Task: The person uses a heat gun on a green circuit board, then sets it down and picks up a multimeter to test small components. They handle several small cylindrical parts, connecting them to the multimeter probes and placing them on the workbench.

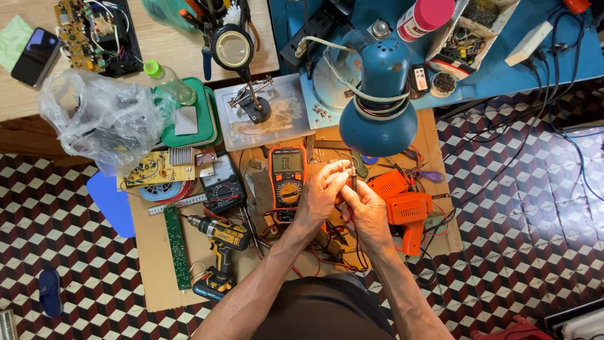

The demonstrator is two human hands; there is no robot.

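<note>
Both hands meet over the low workboard, just below the blue lamp [378, 119]. My left hand [322, 192] pinches the upper end of a thin dark probe-like part [353, 178] between thumb and fingers. Beside it, my right hand [365, 211] grips the lower part of the same piece. An orange-cased multimeter [287, 181] lies immediately left of my left hand, with red and black leads [327, 255] trailing under my wrists. An orange soldering gun [408, 211] lies right of my right hand.
A yellow-and-black cordless drill [220, 249] and a long green circuit strip [177, 247] lie at the left. A second black meter [221, 184], a circuit board [151, 170], a plastic bag [100, 116], a magnifier stand [242, 69] and a blue table [503, 69] ring the work area.
</note>
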